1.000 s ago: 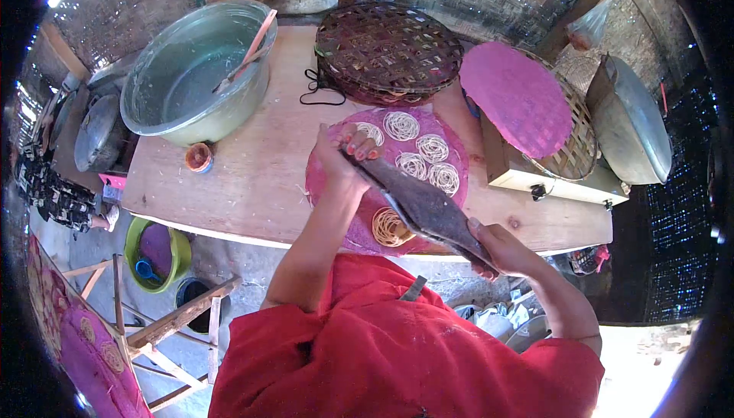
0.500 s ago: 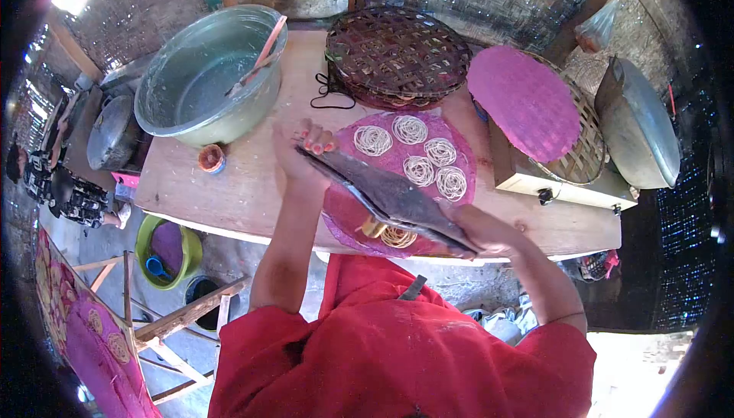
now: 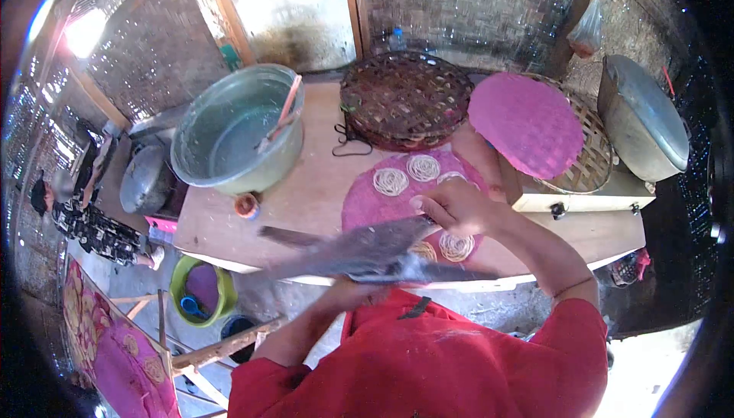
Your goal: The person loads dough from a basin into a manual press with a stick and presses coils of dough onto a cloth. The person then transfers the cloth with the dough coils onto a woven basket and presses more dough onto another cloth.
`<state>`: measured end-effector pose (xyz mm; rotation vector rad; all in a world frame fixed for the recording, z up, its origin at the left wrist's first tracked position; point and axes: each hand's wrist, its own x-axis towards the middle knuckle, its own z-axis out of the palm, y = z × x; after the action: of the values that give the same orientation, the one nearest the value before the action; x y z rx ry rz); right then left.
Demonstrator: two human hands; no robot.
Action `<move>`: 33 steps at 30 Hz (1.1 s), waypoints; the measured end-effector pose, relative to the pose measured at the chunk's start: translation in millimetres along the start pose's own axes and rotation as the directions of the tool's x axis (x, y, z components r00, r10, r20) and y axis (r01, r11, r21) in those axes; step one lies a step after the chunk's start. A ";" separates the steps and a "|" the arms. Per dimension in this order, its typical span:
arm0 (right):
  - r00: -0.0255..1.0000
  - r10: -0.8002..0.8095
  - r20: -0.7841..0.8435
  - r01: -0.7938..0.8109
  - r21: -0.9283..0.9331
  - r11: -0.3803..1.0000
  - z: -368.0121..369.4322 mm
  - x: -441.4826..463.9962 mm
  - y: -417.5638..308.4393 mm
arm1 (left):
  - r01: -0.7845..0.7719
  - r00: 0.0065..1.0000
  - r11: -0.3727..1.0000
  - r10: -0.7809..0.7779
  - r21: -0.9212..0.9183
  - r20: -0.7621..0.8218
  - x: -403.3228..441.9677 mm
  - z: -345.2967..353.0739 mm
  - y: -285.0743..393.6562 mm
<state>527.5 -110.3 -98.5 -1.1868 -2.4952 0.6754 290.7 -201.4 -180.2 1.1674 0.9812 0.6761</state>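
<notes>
A dark, flat, long-handled tool (image 3: pixel 344 253), blurred by motion, hangs over the table's front edge, its parts spread apart. My right hand (image 3: pixel 461 205) is closed on its upper right end. Under the tool, close to the red clothing, is my left hand (image 3: pixel 355 294); its fingers are smeared and partly hidden. Behind my right hand lies a round pink sheet (image 3: pixel 363 204) with several pale coiled noodle-like nests (image 3: pixel 391 182) on it. One more nest (image 3: pixel 456 246) shows near the sheet's front, beside a yellowish one partly covered by the tool.
A big green basin (image 3: pixel 237 131) with a stick in it and a small cup (image 3: pixel 247 206) stand left. Stacked woven trays (image 3: pixel 405 100), another pink sheet (image 3: pixel 526 123) and a metal pot (image 3: pixel 642 120) are behind and right. A person (image 3: pixel 95 227) is at far left.
The tool has swung left and forward of my body, its parts now spread. My left hand has dropped from its upper end to beneath it. My right hand has risen. The view has shifted.
</notes>
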 end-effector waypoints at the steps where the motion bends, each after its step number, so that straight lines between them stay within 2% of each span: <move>1: 0.998 -0.055 -0.005 0.054 0.276 0.960 30.1 13.0 33.4 | 0.146 0.969 0.959 -0.089 -0.242 0.230 -3.5 2.8 -0.2; 2: 0.994 -0.110 -0.019 0.103 0.528 0.843 45.0 21.3 47.6 | 0.212 0.917 0.878 -0.027 -0.430 0.397 -6.1 8.6 9.6; 3: 0.992 -0.122 -0.030 0.120 0.517 0.848 38.5 28.5 35.0 | 0.194 0.919 0.885 -0.014 -0.422 0.393 -1.9 -0.1 15.1; 5: 0.959 -0.248 -0.134 0.282 0.477 0.832 12.4 48.4 -14.9 | 0.278 0.831 0.854 0.016 -0.439 0.557 13.3 -25.9 26.4; 6: 0.866 -0.423 -0.266 0.496 0.358 0.791 0.3 60.2 -41.6 | 0.316 0.778 0.840 0.036 -0.441 0.627 21.9 -41.2 33.3; 7: 0.724 -0.584 -0.367 0.677 0.217 0.703 -11.8 71.9 -71.8 | 0.312 0.747 0.849 0.058 -0.426 0.663 24.7 -55.1 42.9; 9: 0.453 -0.861 -0.232 0.889 0.047 0.455 -40.5 92.6 -138.0 | 0.153 0.751 0.927 0.116 -0.342 0.650 31.6 -86.6 79.7; 10: 0.439 -0.870 -0.226 0.896 0.042 0.442 -54.3 100.9 -160.3 | 0.013 0.764 0.962 0.166 -0.272 0.624 32.7 -102.0 101.4; 11: 0.521 -0.852 -0.052 0.853 0.055 0.518 -67.0 110.0 -179.3 | -0.188 0.772 0.970 0.241 -0.152 0.588 33.5 -117.0 124.7; 12: 0.586 -0.801 0.121 0.803 0.047 0.594 -74.7 124.6 -192.7 | -0.392 0.761 0.920 0.330 -0.009 0.558 32.3 -130.8 146.7; 13: 0.634 -0.774 -0.004 0.773 0.034 0.633 -78.1 147.6 -200.1 | -0.591 0.731 0.788 0.432 0.173 0.528 33.0 -147.4 169.4; 14: 0.670 -0.731 -0.128 0.740 0.032 0.672 -81.6 170.7 -207.5 | -0.728 0.677 0.585 0.527 0.358 0.514 33.9 -163.3 191.6; 15: 0.789 -0.590 -0.174 0.611 0.117 0.783 -91.2 190.0 -219.7 | -0.763 0.632 0.370 0.596 0.530 0.495 31.9 -180.7 211.3; 16: 0.783 -0.519 -0.342 0.582 0.110 0.806 -95.0 215.0 -223.8 | -0.724 0.604 0.193 0.640 0.662 0.474 28.7 -199.0 226.4; 17: 0.748 -0.435 -0.502 0.553 0.109 0.826 -95.6 246.0 -221.4 | -0.603 0.654 0.102 0.631 0.791 0.417 16.6 -217.8 237.8; 18: 0.649 -0.388 -0.654 0.496 -0.023 0.868 -93.9 287.0 -205.0 | -0.459 0.701 0.006 0.617 0.888 0.358 4.4 -236.6 249.2; 19: 0.582 -0.373 -0.723 0.623 0.102 0.775 -94.5 322.2 -186.5 | -0.125 0.751 -0.167 0.628 0.978 0.204 -5.5 -259.3 258.3; 20: 0.652 -0.237 -0.720 0.554 0.240 0.797 -99.2 329.0 -177.8 | -0.120 0.742 -0.172 0.639 0.978 0.204 -10.6 -288.0 257.2; 22: 0.747 0.051 -0.663 0.404 0.513 0.758 -108.7 342.5 -160.9 | -0.101 0.688 0.034 0.724 0.994 0.045 -6.4 -359.5 224.2; 23: 0.690 0.179 -0.702 0.385 0.564 0.730 -111.7 347.1 -151.0 | -0.107 0.660 0.134 0.751 0.985 -0.031 1.3 -393.9 203.8; 24: 0.610 0.338 -0.717 0.455 0.666 0.591 -112.4 357.9 -134.6 | -0.123 0.634 0.232 0.766 0.965 -0.104 10.0 -422.1 187.9; 25: 0.568 0.386 -0.727 0.532 0.682 0.501 -112.6 362.0 -125.6 | -0.142 0.616 0.330 0.767 0.933 -0.178 12.6 -434.5 184.4; 26: 0.560 0.391 -0.730 0.528 0.678 0.511 -104.7 372.9 -119.3 | -0.155 0.618 0.331 0.767 0.931 -0.170 17.9 -437.7 177.2; 27: 0.464 0.512 -0.723 0.648 0.671 0.360 -93.8 386.0 -110.0 | -0.536 0.594 0.655 0.741 0.532 -0.313 20.9 -425.2 176.8; 28: 0.376 0.632 -0.678 0.757 0.618 0.213 -79.3 399.1 -98.2 | -0.732 0.638 0.676 0.641 -0.079 -0.427 22.7 -421.3 172.4; 29: 0.390 0.666 -0.636 0.789 0.603 0.114 -57.7 418.0 -85.0 | -0.659 0.739 0.733 0.589 -0.169 -0.328 30.8 -432.3 161.3; 30: 0.407 0.696 -0.592 0.816 0.578 0.016 -34.5 436.9 -76.9 | -0.653 0.746 0.735 0.581 -0.185 -0.325 39.1 -431.0 167.9; 31: 0.429 0.690 -0.583 0.791 0.611 0.025 -7.7 452.4 -81.0 | -0.844 0.510 0.531 0.749 -0.076 -0.422 51.2 -421.3 180.2; 32: 0.452 0.688 -0.568 0.762 0.647 0.033 16.4 461.5 -84.9 | -0.858 0.421 0.511 0.757 0.051 -0.500 52.3 -430.5 178.4; 33: 0.649 0.587 -0.483 0.592 0.806 0.009 25.5 451.6 -97.0 | -0.845 0.324 0.502 0.754 0.183 -0.572 53.2 -439.6 176.5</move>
<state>175.2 183.9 -40.2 -0.5028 -0.5953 1.2558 -71.5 85.1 -62.2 1.3072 0.7468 2.0340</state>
